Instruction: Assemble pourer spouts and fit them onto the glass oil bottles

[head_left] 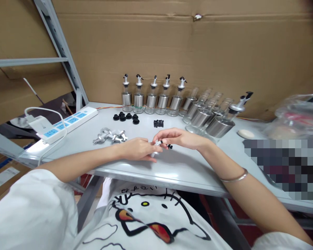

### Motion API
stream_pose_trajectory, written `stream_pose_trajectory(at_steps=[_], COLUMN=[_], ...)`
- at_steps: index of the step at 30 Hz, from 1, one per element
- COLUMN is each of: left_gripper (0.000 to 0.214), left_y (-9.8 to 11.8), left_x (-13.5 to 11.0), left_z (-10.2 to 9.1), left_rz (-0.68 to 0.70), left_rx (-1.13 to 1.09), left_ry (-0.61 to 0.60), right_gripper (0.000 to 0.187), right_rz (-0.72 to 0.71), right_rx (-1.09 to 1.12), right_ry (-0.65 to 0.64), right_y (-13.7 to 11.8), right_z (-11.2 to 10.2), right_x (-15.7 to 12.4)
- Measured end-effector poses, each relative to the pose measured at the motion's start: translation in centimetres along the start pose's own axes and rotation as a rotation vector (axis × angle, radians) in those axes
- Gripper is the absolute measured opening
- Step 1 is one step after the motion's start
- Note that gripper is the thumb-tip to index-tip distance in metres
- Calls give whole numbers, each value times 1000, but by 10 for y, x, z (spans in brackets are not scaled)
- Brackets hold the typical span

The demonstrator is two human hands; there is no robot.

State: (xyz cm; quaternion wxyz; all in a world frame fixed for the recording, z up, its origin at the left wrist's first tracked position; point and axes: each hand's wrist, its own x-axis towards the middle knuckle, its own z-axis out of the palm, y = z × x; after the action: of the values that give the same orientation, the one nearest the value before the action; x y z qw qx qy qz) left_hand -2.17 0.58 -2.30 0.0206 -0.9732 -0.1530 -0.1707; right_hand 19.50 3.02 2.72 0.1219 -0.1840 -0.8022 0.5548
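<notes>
Over the glossy grey tabletop (193, 166), a silver spout (157, 143) is gripped by the left hand (137, 148), a small black piece (161, 141) pinched by the right hand (181, 138), apparently being fitted; alignment is called for.

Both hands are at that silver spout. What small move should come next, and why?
Probably have the right hand press the small black piece at its fingertips into the silver spout while the left hand steadies it. The two parts appear to meet, and the upright bottles behind wear silver tops with black pieces on them.
</notes>
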Motion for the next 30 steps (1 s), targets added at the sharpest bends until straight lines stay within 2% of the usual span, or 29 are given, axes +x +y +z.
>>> stream_pose_trajectory(at_steps=[2, 4, 6, 9, 12, 19, 27, 30], left_gripper=[31, 32, 32, 33, 35, 35, 35, 34], left_y=[-2, -3, -4, -3, -2, -2, 3, 3], left_x=[0, -1, -1, 0, 0, 0, 4, 4], left_z=[-1, -1, -1, -1, 0, -1, -5, -5], left_rz=[-93, -179, -204, -196, -186, -174, -271, -268], left_rx=[-60, -97, -98, -73, -59, -19, -11, -12], left_ry=[29, 49, 35, -2, 0, 20, -113, -124], right_gripper=[26, 22, 21, 23, 24, 17, 25, 27], right_rz=[2, -12, -36, -70, -107, -103, -26, -5], right_rx=[-174, -461, -724, -910, -952, -834, -706, -658], right_ry=[191, 413, 507, 458, 435, 403, 331, 323], right_y=[2, 4, 5, 4, 0, -2, 1, 1], right_z=[4, 8, 10, 10, 10, 11, 12, 11], right_x=[2, 5, 6, 5, 3, 3, 7, 7])
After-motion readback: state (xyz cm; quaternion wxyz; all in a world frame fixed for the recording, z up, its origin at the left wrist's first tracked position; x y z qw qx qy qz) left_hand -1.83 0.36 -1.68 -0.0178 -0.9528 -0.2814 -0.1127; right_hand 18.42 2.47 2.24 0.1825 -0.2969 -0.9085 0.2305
